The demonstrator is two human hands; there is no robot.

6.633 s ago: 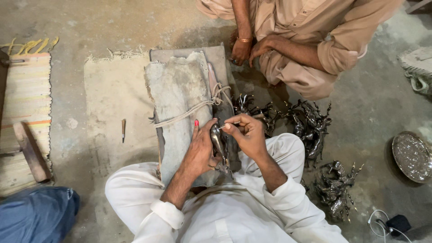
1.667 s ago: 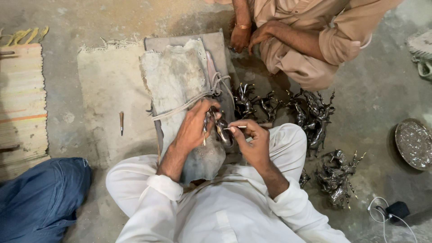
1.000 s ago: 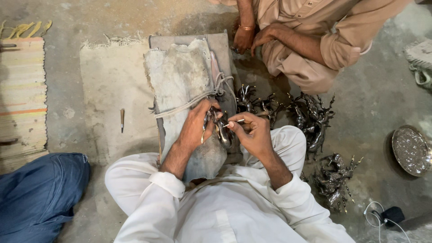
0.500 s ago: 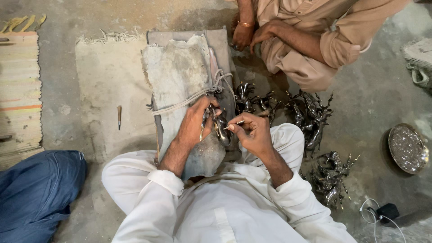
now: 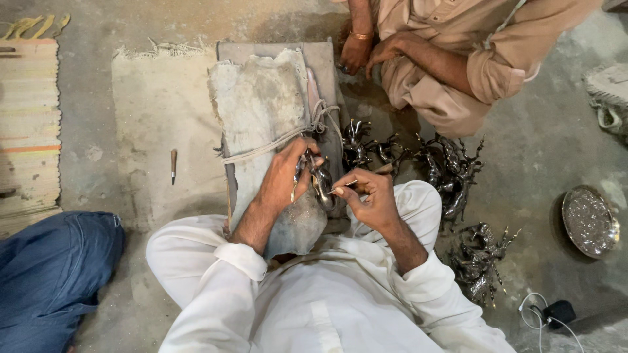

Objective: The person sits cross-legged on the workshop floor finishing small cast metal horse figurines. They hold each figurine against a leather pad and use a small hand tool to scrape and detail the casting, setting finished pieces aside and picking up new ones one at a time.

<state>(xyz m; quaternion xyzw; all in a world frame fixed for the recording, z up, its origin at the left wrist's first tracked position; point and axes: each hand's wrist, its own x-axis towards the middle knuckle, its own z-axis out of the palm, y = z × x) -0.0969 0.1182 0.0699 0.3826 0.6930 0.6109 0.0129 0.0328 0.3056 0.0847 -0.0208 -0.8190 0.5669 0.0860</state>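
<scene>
Metal glints between the two hands, over the near end of a grey padded block [image 5: 261, 111] bound with cord [image 5: 288, 136] on the floor. The left hand [image 5: 282, 176] is closed round a small shiny metal piece [image 5: 320, 183], whose long axis runs roughly toward and away from the person; the right hand [image 5: 369, 196] comes in from the right, fingers pinched on a thin tool [image 5: 345, 186] whose tip meets the piece — the left is the nearer holder. The piece's form is largely covered by fingers. Dark metal figurines [image 5: 451, 173] lie right; another person's hands [image 5: 369, 51] rest beyond — their purpose unclear.
</scene>
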